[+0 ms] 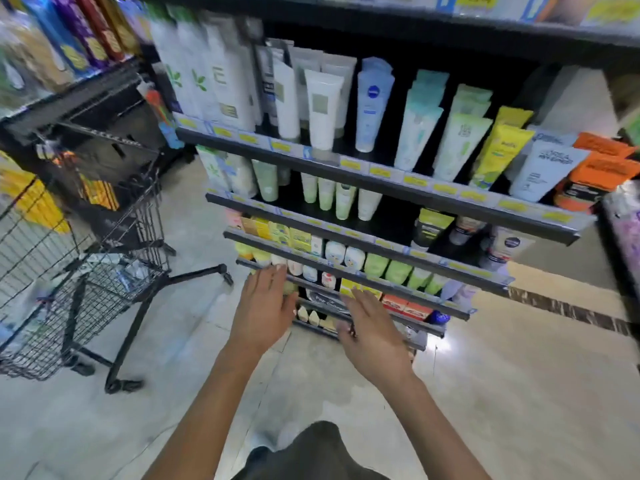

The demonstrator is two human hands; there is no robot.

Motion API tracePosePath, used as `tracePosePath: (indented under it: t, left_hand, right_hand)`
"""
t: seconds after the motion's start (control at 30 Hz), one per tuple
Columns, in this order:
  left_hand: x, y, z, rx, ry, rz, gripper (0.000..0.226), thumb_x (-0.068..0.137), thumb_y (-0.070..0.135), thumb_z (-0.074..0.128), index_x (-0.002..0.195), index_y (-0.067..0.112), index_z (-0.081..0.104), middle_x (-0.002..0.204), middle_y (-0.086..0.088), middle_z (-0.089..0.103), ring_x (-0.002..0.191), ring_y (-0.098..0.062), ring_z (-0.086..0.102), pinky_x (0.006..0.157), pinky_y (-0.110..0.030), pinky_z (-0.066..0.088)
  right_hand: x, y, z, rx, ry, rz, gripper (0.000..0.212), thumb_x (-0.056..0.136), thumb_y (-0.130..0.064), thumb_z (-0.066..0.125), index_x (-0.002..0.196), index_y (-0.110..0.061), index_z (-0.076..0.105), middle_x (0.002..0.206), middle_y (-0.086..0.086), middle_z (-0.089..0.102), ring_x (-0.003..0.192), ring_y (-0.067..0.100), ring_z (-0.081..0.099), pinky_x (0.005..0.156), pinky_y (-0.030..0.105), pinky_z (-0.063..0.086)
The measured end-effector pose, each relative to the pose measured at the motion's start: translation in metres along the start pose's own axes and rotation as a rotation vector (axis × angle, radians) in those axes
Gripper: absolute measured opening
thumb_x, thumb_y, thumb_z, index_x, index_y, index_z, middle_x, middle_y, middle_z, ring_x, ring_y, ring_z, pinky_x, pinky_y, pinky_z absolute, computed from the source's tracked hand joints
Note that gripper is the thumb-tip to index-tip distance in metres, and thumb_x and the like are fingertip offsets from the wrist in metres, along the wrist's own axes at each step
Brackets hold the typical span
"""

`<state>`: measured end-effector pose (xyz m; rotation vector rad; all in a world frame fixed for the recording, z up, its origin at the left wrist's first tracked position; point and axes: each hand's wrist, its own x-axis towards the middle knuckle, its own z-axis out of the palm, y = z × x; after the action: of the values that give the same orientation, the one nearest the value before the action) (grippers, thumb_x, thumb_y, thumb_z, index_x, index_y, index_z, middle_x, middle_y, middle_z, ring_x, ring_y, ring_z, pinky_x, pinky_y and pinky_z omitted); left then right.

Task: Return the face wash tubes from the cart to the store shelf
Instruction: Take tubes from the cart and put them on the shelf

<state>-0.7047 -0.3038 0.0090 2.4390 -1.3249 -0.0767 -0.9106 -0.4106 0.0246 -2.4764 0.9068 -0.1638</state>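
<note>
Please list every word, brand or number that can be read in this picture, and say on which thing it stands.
"L'OREAL": grey tube, top shelf, right; the line beneath is too blurred.
Round dark-blue logo on the blue tube: its word is too blurred.
Yellow price tags on the shelf rails: unreadable.
All other tubes and boxes: too blurred or too small.

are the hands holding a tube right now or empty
Empty, as far as shown: the left hand and right hand are both spread open near the lower shelves, no tube in either grip.
</note>
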Motion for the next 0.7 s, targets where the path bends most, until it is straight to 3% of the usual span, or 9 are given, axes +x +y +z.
tracePosePath:
  t: [0.1, 0.17, 0.37, 0.47, 0.7]
  left_hand:
    - [-0.029, -0.038, -0.018, 0.015, 0.084, -0.069, 0.050, 0.098, 0.033, 0.057, 0.139, 0.005, 0.054, 0.132, -0.016, 0.060, 0.122, -0.037, 0.056, 0.107, -0.048, 0.044]
    - [-0.047, -0.068, -0.031, 0.026, 0.123, -0.138, 0.050, 0.097, 0.035, 0.054, 0.137, 0.005, 0.055, 0.130, -0.015, 0.061, 0.119, -0.037, 0.057, 0.106, -0.049, 0.045]
    - [-0.111, -0.153, -0.068, 0.073, 0.215, -0.377, 0.051, 0.100, 0.041, 0.048, 0.135, 0.006, 0.057, 0.129, -0.014, 0.063, 0.119, -0.037, 0.059, 0.105, -0.049, 0.048]
    - [-0.142, -0.192, -0.082, 0.076, 0.232, -0.517, 0.051, 0.098, 0.038, 0.061, 0.138, 0.008, 0.057, 0.134, -0.013, 0.062, 0.122, -0.036, 0.058, 0.106, -0.048, 0.047]
    - [-0.187, -0.269, -0.101, 0.045, 0.234, -0.774, 0.055, 0.101, 0.042, 0.052, 0.145, 0.008, 0.051, 0.140, -0.012, 0.058, 0.127, -0.036, 0.053, 0.108, -0.048, 0.045]
  right_hand:
    - [0.024, -0.044, 0.015, -0.006, -0.074, -0.118, 0.057, 0.108, -0.048, 0.039, 0.160, -0.025, 0.033, 0.170, -0.007, 0.021, 0.159, 0.017, 0.008, 0.128, 0.033, 0.006]
    - [0.041, -0.075, 0.030, -0.002, -0.121, -0.185, 0.057, 0.108, -0.049, 0.041, 0.159, -0.026, 0.035, 0.168, -0.008, 0.023, 0.159, 0.016, 0.010, 0.130, 0.037, 0.012]
    - [0.081, -0.172, 0.079, -0.020, -0.156, -0.394, 0.051, 0.106, -0.046, 0.049, 0.150, -0.021, 0.050, 0.161, -0.003, 0.040, 0.153, 0.017, 0.027, 0.123, 0.027, 0.017]
    - [0.103, -0.219, 0.107, -0.012, -0.214, -0.449, 0.054, 0.104, -0.049, 0.050, 0.152, -0.024, 0.049, 0.163, -0.003, 0.038, 0.154, 0.018, 0.026, 0.126, 0.034, 0.020]
    - [0.140, -0.306, 0.159, -0.042, -0.330, -0.567, 0.055, 0.105, -0.050, 0.045, 0.154, -0.024, 0.044, 0.166, -0.004, 0.033, 0.156, 0.016, 0.021, 0.125, 0.037, 0.026]
